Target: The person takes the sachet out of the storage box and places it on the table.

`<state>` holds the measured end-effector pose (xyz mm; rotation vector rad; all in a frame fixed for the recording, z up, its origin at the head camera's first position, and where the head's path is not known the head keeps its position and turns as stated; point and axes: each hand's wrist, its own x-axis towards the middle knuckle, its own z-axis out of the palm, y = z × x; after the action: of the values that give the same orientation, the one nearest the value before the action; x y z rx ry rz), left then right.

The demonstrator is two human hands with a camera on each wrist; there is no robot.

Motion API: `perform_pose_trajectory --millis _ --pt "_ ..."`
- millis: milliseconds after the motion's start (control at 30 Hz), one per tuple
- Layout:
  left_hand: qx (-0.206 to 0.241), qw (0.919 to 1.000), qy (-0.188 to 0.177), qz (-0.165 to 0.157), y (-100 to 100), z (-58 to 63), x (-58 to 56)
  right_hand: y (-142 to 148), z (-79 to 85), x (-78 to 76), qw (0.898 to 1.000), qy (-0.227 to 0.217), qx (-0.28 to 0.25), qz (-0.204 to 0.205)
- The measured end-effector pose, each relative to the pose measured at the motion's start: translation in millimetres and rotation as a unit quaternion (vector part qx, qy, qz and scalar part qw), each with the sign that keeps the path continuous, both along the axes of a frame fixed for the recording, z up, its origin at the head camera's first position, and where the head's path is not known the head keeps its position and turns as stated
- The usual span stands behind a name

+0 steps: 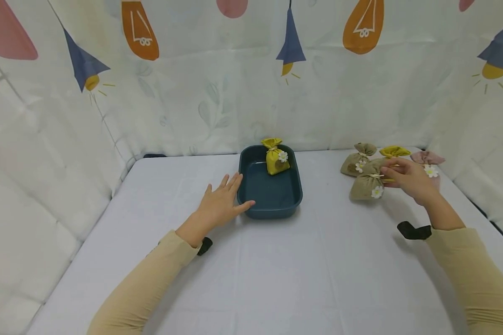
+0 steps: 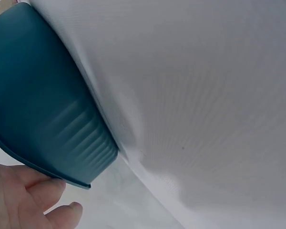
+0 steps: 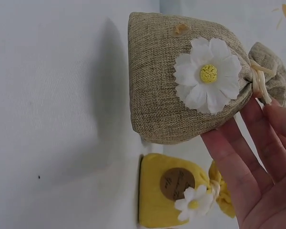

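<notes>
My right hand pinches a beige linen sachet by its tied neck, with thumb and fingers at the cord. In the right wrist view that sachet shows a white fabric daisy, and its shadow falls on the cloth beside it. At the left edge of a dark teal rectangular tub, my left hand spreads its straight fingers, fingertips touching the rim. From the left wrist, the tub's ribbed outer wall shows above those fingers. A yellow sachet stands inside the tub, towards its back.
Another beige sachet stands behind the held one. A second yellow sachet and a pink sachet are beside my right hand, partly hidden by it in the head view. A white cloth covers the table; patterned curtains enclose its back and sides.
</notes>
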<state>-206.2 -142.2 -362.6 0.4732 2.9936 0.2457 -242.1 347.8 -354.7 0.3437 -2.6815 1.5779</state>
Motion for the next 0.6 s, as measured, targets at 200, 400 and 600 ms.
perform_pose_trajectory --millis 200,400,600 --pt "-0.001 1.0 0.0 0.0 0 -1.4 -0.9 6 -2.6 0.5 1.0 -0.001 -0.004 0.003" --pt "0.0 1.0 0.003 -0.002 0 -2.8 -1.9 12 -5.8 -0.5 1.0 -0.011 -0.01 0.008" --pt "-0.004 1.0 0.005 0.0 0 -2.2 -2.2 16 -10.5 -3.7 1.0 -0.025 -0.006 0.003"
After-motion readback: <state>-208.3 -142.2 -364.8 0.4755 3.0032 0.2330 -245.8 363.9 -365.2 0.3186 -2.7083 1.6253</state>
